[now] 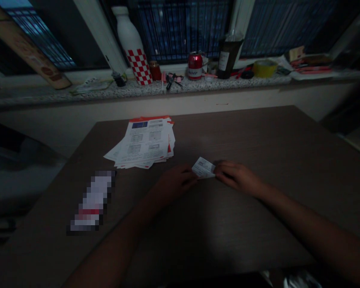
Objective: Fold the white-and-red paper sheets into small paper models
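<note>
A small folded piece of printed paper (203, 168) lies low over the brown table (258, 136), between my two hands. My left hand (178, 179) pinches its left corner, with thumb and fingers closed together. On the opposite side, my right hand (235, 175) grips the right corner, its fingers bunched over the edge. The paper looks folded to a roughly triangular or diamond shape; its lower folds are too dim to make out. Beyond my left hand rests a loose stack of printed sheets (147, 144) with orange edges.
A pixelated phone-like object (93, 202) lies at the table's left. Along the granite windowsill (102, 93) stand a red-checked white bottle (135, 48), a red can (195, 66), a dark container (226, 58), a yellow tape roll (264, 69) and small clutter.
</note>
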{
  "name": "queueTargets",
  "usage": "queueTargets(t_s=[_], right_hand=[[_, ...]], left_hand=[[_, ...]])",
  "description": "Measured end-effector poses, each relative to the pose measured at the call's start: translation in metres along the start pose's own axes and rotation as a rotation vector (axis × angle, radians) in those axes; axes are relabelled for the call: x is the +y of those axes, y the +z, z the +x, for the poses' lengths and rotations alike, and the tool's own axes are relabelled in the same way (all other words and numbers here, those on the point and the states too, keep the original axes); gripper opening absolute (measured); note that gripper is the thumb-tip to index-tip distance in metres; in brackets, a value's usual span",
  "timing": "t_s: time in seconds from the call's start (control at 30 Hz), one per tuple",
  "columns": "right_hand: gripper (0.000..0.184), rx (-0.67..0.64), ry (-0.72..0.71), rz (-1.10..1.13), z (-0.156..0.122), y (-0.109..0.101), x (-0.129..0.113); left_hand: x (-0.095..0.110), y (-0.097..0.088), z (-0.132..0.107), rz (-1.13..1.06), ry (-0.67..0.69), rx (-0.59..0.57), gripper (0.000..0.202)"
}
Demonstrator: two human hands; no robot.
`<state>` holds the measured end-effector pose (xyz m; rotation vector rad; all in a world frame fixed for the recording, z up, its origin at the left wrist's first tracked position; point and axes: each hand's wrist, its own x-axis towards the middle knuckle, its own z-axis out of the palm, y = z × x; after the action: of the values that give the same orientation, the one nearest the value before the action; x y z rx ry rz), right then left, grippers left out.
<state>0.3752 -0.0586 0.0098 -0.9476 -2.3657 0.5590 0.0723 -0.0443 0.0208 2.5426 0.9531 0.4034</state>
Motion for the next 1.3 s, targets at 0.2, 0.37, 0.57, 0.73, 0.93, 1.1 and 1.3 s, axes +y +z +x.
queueTargets(t_s=[0.2, 0.37, 0.57, 0.73, 0.93, 1.1, 1.3], right_hand=[[0.014, 0.044, 0.118, 0.009, 0.004, 0.006, -0.004], [0.015, 0.144, 0.263, 0.016, 0.009, 0.013, -0.002], [0.012, 0.193, 0.305, 0.003, 0.020, 0.017, 0.001], [0.011, 0.176, 0.287, -0.044, 0.028, 0.017, 0.006], [0.011, 0.131, 0.265, -0.103, 0.034, 0.017, 0.010], [0.020, 0.096, 0.247, -0.130, 0.036, 0.014, 0.005], [0.038, 0.077, 0.243, -0.168, 0.037, 0.015, 0.006]], left_hand=[[0.001, 0.008, 0.004, -0.019, -0.120, 0.101, 0.021], [0.006, 0.011, 0.009, -0.028, -0.268, 0.160, 0.020], [0.008, 0.015, 0.015, -0.103, -0.333, 0.206, 0.017], [0.005, 0.019, 0.017, -0.075, -0.347, 0.227, 0.020], [0.002, 0.025, 0.019, -0.060, -0.327, 0.244, 0.025], [-0.001, 0.029, 0.020, -0.025, -0.302, 0.246, 0.024], [-0.001, 0.025, 0.018, -0.011, -0.265, 0.246, 0.022]])
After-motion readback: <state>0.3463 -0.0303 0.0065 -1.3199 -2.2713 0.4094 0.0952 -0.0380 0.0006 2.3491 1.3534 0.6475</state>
